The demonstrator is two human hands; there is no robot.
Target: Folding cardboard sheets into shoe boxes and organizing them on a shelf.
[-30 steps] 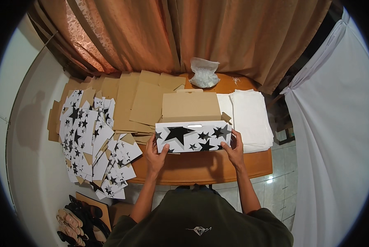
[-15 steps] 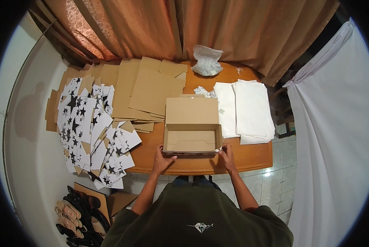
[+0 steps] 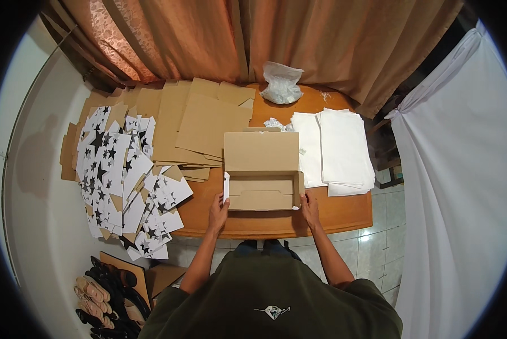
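An open cardboard box with a brown inside rests near the table's front edge, its lid raised at the far side. Its hollow holds nothing that I can see. My left hand grips the near left corner, thumb against a white flap that sticks out along the left wall. At the near right corner my right hand holds the right wall, its fingers partly hidden behind the cardboard. A small white bit of flap shows beside that corner.
Flat brown cardboard pieces and white star-printed ones pile up on the left. Stacks of white paper sheets lie right of the box. Behind stands a clear plastic bag. Shoes sit on the floor at lower left.
Both hands have slid from the front edge up along the box's sides. A white flap now shows outside the left wall. The box's front dips slightly less toward me.
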